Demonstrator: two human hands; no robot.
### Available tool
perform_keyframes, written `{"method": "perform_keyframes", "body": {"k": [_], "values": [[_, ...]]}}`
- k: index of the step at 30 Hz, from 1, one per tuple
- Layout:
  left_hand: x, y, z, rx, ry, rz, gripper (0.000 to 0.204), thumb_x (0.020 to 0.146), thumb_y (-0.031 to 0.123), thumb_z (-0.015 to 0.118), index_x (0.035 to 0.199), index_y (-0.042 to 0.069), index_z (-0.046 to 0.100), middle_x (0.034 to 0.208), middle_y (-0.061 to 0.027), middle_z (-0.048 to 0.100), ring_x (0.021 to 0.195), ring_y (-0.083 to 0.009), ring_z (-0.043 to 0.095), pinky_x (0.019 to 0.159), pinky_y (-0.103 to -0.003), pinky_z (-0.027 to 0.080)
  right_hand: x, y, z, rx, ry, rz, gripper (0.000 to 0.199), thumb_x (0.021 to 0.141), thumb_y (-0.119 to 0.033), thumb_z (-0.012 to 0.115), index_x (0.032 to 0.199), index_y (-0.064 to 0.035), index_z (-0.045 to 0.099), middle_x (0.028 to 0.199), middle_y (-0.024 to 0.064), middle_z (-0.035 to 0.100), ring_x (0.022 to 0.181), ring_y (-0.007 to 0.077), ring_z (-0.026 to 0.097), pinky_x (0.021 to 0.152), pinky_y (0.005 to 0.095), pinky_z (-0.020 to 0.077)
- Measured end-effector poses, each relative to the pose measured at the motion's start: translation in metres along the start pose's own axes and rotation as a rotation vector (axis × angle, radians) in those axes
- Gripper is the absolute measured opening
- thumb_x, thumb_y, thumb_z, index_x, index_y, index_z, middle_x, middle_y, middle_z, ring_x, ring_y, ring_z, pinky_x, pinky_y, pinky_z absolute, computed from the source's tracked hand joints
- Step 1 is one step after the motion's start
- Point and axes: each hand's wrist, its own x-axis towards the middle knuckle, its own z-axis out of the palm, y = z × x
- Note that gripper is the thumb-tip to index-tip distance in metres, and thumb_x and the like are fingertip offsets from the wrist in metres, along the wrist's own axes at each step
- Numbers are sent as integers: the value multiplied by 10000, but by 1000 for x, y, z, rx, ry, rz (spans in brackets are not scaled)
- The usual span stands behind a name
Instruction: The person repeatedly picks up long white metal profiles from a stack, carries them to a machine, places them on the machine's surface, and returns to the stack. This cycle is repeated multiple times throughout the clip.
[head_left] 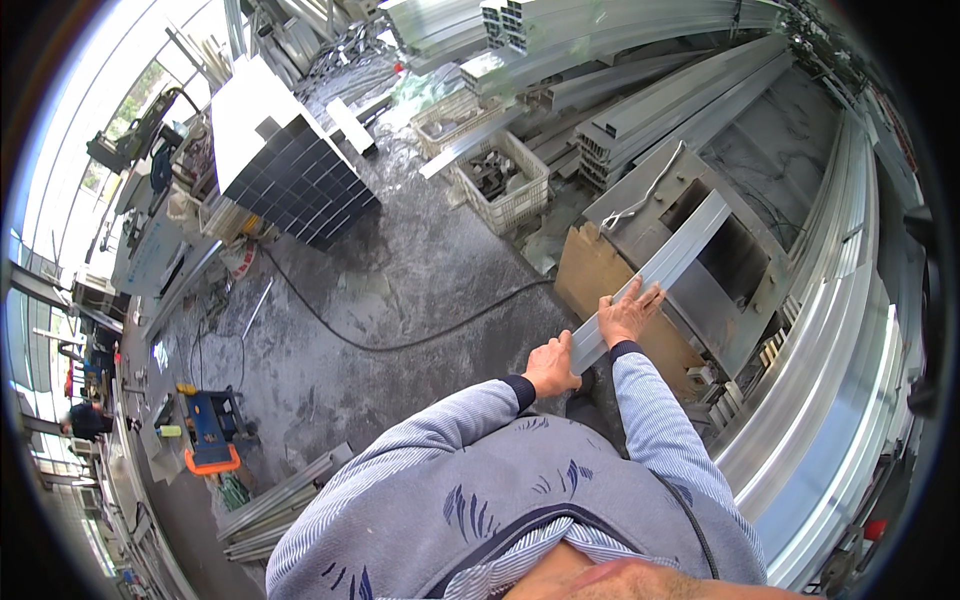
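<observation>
A silver-grey aluminium profile (660,268) slants away from me, its near end close to my body. My left hand (552,366) grips that near end from the left side, thumb up along its edge. Farther along, my right hand (628,312) is wrapped over the profile with its fingers across the top face. The far part of the profile lies over a metal machine table (722,318) and crosses beside its dark rectangular opening (735,250). The undersides of both hands are hidden.
A brown board (590,268) leans at the table's left. White crates (508,188) with offcuts stand beyond it. Long profiles (800,390) are stacked along my right. A black cable (400,346) crosses the floor. A stack of dark-ended profiles (300,185) and a blue-orange tool stand (208,430) are left.
</observation>
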Motion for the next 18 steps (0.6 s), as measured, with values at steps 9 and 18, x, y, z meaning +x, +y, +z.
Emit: {"method": "perform_keyframes", "body": {"k": [9, 18], "values": [[-35, -55, 21, 0, -9, -25, 887, 695, 343, 970, 1364, 14, 491, 1218, -268, 688, 1125, -475, 743, 960, -542, 629, -63, -20, 32, 21, 36, -46, 963, 907, -386, 692, 1683, 16, 288, 1713, 460, 162, 1636, 646, 106, 1338, 683, 178], [100, 28, -3, -12, 43, 73, 882, 694, 320, 950, 1345, -28, 467, 1206, -289, 697, 1093, -486, 746, 944, -537, 628, 92, 30, 36, 4, 230, -52, 952, 885, -449, 716, 1682, -94, 334, 1744, 358, 240, 1644, 582, 178, 1209, 789, 324]]}}
